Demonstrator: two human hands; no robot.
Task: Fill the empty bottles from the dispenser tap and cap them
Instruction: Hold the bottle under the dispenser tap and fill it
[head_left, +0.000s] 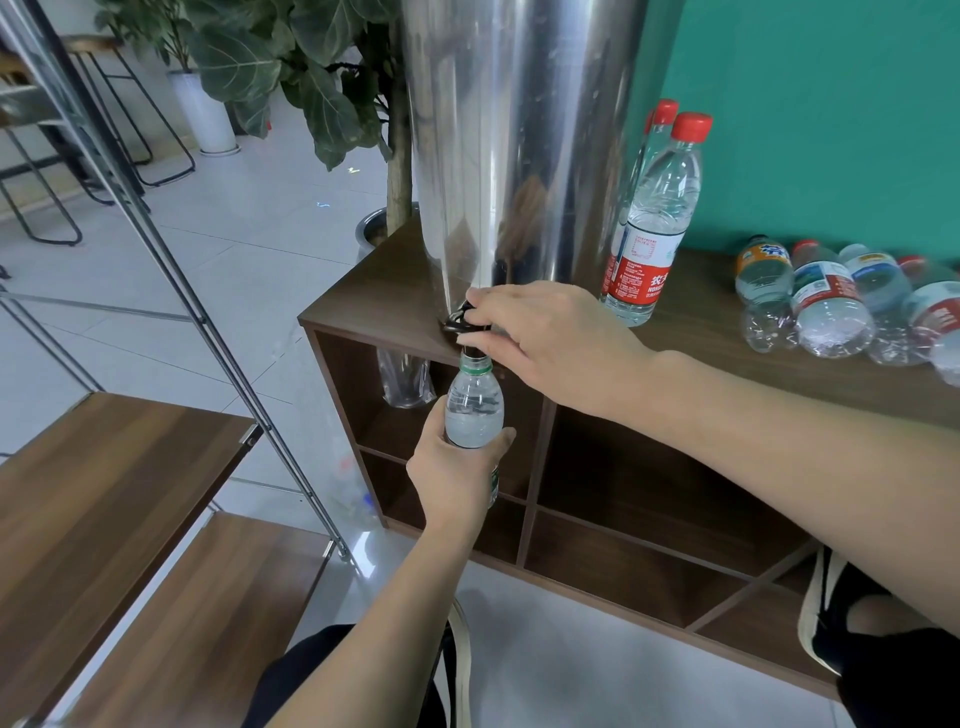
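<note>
We fill an uncapped bottle at the tap.
Nearest, our left hand wraps its fingers round the bottle's lower body, mouth right under the spout. Just above, our right hand curls on the tap lever of the steel dispenser. Beyond the right fingers two capped bottles stand; further right, empty bottles lie on the cabinet.
</note>
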